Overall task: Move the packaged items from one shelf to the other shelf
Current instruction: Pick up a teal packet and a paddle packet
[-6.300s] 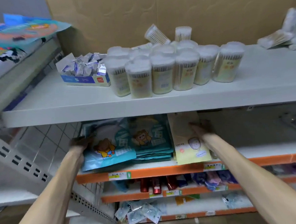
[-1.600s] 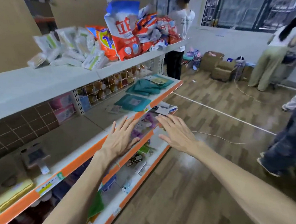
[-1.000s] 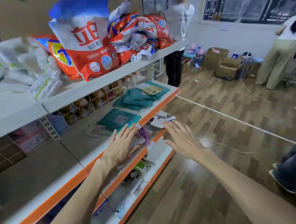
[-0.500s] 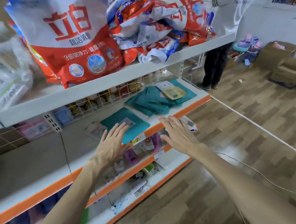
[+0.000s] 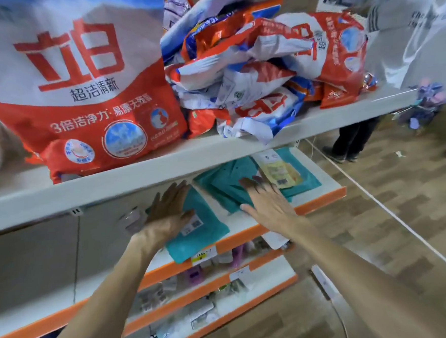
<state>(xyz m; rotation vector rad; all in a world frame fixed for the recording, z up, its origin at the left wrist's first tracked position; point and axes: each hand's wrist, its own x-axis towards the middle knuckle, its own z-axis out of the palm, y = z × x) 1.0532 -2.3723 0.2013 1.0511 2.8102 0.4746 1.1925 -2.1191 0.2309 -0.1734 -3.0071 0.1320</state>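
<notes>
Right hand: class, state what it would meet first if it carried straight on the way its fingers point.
Most likely the stack of teal packets, lying ahead of the straight fingers of the right hand on the orange-edged shelf. Depth is unclear, so whether they touch cannot be told.

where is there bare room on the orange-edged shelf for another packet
Widest bare stretch: the orange-edged shelf left of the flat teal packet by the left hand. A narrow white strip separates that packet from the teal packet stack. The white top shelf is crowded with red-and-white detergent bags.
</notes>
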